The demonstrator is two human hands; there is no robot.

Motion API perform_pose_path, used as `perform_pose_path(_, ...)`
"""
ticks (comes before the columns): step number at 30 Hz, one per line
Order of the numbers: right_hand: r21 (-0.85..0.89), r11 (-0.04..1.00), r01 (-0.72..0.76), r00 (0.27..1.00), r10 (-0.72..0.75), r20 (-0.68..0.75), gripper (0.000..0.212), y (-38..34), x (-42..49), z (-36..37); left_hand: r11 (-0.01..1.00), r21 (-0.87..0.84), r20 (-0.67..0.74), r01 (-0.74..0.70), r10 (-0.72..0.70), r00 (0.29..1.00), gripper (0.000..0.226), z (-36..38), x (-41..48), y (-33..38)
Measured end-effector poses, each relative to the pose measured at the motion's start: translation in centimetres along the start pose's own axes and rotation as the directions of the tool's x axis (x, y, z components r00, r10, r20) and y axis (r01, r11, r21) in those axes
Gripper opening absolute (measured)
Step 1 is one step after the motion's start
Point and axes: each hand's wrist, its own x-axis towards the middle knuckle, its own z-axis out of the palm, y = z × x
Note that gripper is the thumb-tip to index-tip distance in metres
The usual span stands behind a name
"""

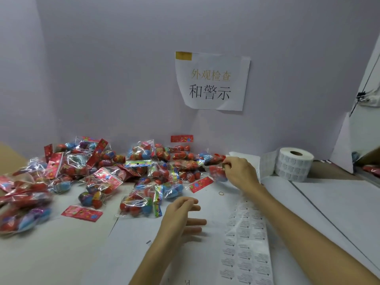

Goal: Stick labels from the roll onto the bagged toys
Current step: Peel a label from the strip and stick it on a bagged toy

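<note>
A heap of clear bags of red and blue toys (pixel 98 173) spreads over the white table (pixel 61 243) from the left to the middle. My right hand (pixel 239 171) reaches to the heap's right end and pinches one bagged toy (pixel 217 172) there. My left hand (pixel 183 217) hovers over the table with relaxed fingers, holding nothing. The label roll (pixel 294 163) stands at the back right. Its unrolled strip of labels (pixel 246 239) runs down the table toward me, under my right forearm.
A paper sign (pixel 211 81) with printed characters hangs on the pale back wall. A small rubber band (pixel 221 193) lies near the right hand. Cardboard (pixel 10 157) shows at the far left. Loose red header cards (pixel 82 212) lie among the bags.
</note>
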Motion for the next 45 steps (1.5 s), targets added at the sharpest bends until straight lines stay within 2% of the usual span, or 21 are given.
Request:
perform_pose_path(2,0.221,0.975,-0.011,0.998,0.025,-0.062,0.020,-0.4,-1.4,-1.5,0.997,-0.067,0.002,0.026,-0.026,1.000,0.029,-0.1,0.1,0.2)
perform_pose_path(5,0.574,0.818,0.044,0.997,0.005,-0.083,0.021,-1.8,-4.5,-3.3,0.979,-0.186,0.055,0.087,-0.078,0.995,0.049,-0.3,0.2,0.5)
perform_pose_path(9,0.768,0.637,0.070,0.997,-0.057,-0.044,0.022,-3.1,-8.8,-3.9,0.957,-0.230,0.131,0.175,-0.148,0.980,0.069,-0.6,0.4,0.4)
perform_pose_path(11,0.827,0.556,0.080,0.995,-0.095,-0.032,0.019,-3.2,-10.2,-3.7,0.942,-0.275,0.120,0.193,-0.166,0.979,0.069,-0.6,0.4,0.4)
perform_pose_path(14,0.861,0.504,0.074,0.994,-0.110,-0.021,0.016,-3.1,-11.1,-3.0,0.912,-0.363,0.068,0.190,-0.178,0.982,0.057,-0.7,0.5,0.2)
perform_pose_path(18,0.828,0.556,-0.073,0.997,0.040,0.062,0.010,-3.2,-11.6,-1.9,0.923,-0.359,0.188,0.136,-0.071,0.980,0.040,-0.9,0.2,0.1)
perform_pose_path(19,0.823,0.552,-0.133,0.991,0.072,0.111,0.013,-3.2,-11.6,-1.8,0.933,-0.346,0.186,0.097,-0.033,0.982,0.036,-0.9,0.2,0.1)
perform_pose_path(21,0.836,0.464,-0.291,0.955,0.092,0.281,0.019,-3.2,-11.6,-1.9,0.959,-0.283,0.153,0.027,0.017,0.988,0.031,-0.9,0.4,0.0)
perform_pose_path(23,0.832,0.366,-0.416,0.901,0.039,0.432,0.024,-3.4,-11.8,-2.3,0.975,-0.220,0.127,-0.012,0.041,0.991,0.028,-0.8,0.5,0.1)
perform_pose_path(24,0.831,0.351,-0.432,0.887,0.000,0.462,0.026,-3.6,-11.9,-2.5,0.981,-0.192,0.122,-0.021,0.045,0.992,0.029,-0.7,0.5,0.2)
perform_pose_path(26,0.840,0.380,-0.388,0.898,-0.049,0.437,0.028,-3.8,-12.1,-2.5,0.989,-0.145,0.123,-0.030,0.048,0.991,0.037,-0.5,0.5,0.2)
perform_pose_path(29,0.853,0.406,-0.327,0.927,-0.038,0.373,0.027,-3.8,-12.4,-2.4,0.987,-0.157,0.148,-0.044,0.067,0.987,0.051,-0.4,0.6,0.0)
perform_pose_path(33,0.858,0.418,-0.299,0.937,-0.040,0.346,0.020,-3.4,-12.2,-2.3,0.982,-0.185,0.147,-0.036,0.064,0.987,0.041,-0.5,0.8,-0.6)
perform_pose_path(39,0.863,0.450,-0.231,0.964,-0.015,0.266,0.011,-3.6,-12.3,-2.5,0.980,-0.199,0.152,-0.029,0.060,0.987,0.050,-0.5,1.0,-0.6)
perform_pose_path(45,0.876,0.463,-0.134,0.985,-0.036,0.170,0.002,-3.6,-12.5,-2.5,0.980,-0.191,0.238,-0.054,0.100,0.966,0.050,-0.1,0.8,-0.9)
